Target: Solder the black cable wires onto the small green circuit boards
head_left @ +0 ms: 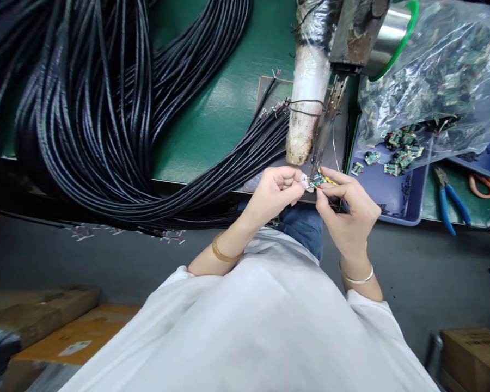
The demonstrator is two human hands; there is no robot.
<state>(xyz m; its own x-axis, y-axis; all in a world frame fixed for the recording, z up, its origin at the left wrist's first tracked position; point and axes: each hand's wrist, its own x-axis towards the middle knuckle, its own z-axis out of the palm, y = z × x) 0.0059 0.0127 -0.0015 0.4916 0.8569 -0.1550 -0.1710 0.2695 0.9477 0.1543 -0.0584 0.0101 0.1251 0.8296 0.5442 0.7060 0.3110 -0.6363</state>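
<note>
Just under the tip of a metal soldering head (324, 128), my two hands meet. My left hand (278, 189) is closed, thumb and fingers pinching a small whitish piece with fine wires; its exact kind is partly hidden by the fingertips. From the right, my right hand (349, 204) pinches a thin yellow tool (328, 179) that looks like tweezers. At its tips a small green circuit board (318, 179) touches or nearly touches the wires by my left fingertips. A white, scorched pipe (306, 103) comes down beside the soldering head.
Thick bundles of black cables (106, 136) cover the left side and hang over the table edge. A blue-purple tray (408, 209) with circuit boards and a plastic bag (445, 76) stands right. Blue-handled pliers (449, 201) lie beside it. Cardboard boxes (77, 335) are on the floor.
</note>
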